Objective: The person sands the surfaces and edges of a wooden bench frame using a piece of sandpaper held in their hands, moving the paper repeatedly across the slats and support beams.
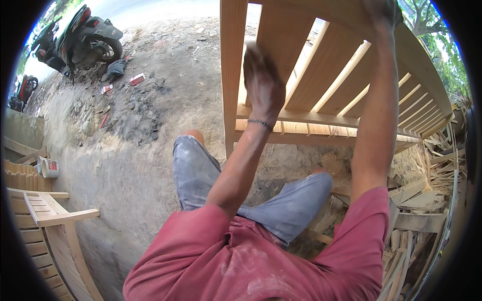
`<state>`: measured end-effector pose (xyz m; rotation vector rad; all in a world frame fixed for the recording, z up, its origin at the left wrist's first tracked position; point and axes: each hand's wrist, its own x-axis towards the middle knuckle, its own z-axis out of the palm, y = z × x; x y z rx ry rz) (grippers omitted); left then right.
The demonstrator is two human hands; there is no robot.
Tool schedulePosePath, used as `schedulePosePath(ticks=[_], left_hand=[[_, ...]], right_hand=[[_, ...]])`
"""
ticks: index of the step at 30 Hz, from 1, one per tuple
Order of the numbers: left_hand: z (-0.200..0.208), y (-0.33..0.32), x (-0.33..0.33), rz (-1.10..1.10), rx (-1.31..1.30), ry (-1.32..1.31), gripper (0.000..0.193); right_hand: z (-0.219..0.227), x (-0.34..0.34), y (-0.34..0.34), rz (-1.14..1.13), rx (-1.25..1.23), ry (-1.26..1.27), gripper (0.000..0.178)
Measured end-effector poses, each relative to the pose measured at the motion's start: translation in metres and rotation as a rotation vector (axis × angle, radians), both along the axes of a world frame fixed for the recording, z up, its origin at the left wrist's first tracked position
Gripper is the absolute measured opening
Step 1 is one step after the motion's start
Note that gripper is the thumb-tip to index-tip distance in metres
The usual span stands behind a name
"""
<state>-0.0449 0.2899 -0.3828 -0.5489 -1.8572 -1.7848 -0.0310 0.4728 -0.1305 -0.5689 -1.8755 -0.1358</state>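
A slatted bare-wood bench (296, 52) stands tilted before me, its upright slats set between a thick left post (233, 60) and a curved top rail (346, 15). My left hand (263, 83), wearing a dark beaded bracelet (261, 123), is over the slats near that post. Motion smears its fingers, and anything under the palm is hidden. Farther right, my right arm stretches across the slats. My right hand (381, 12) is at the top rail, partly cut off by the picture's upper edge, with its fingers out of sight.
At the lower left stands another slatted wooden piece (60, 220), with a white bucket (48, 168) beyond it. Scrap wood (422, 210) is heaped on the right. Parked motorbikes (83, 42), a dark plastic bag (116, 69) and a red carton (136, 79) are at the far left.
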Motion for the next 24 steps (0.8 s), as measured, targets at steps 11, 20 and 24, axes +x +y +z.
schedulePosePath(ticks=[11, 20, 24], left_hand=[[0.036, 0.011, -0.017, 0.122, 0.025, 0.214, 0.039], [-0.058, -0.025, 0.027, -0.051, -0.234, -0.162, 0.041], [-0.047, -0.038, 0.036, -0.206, -0.212, -0.325, 0.032]], right_hand=[[-0.001, 0.001, -0.007, 0.043, -0.039, 0.026, 0.062], [0.000, 0.004, -0.008, 0.052, -0.060, 0.018, 0.060], [-0.008, 0.006, -0.005, 0.061, -0.027, 0.008, 0.058]])
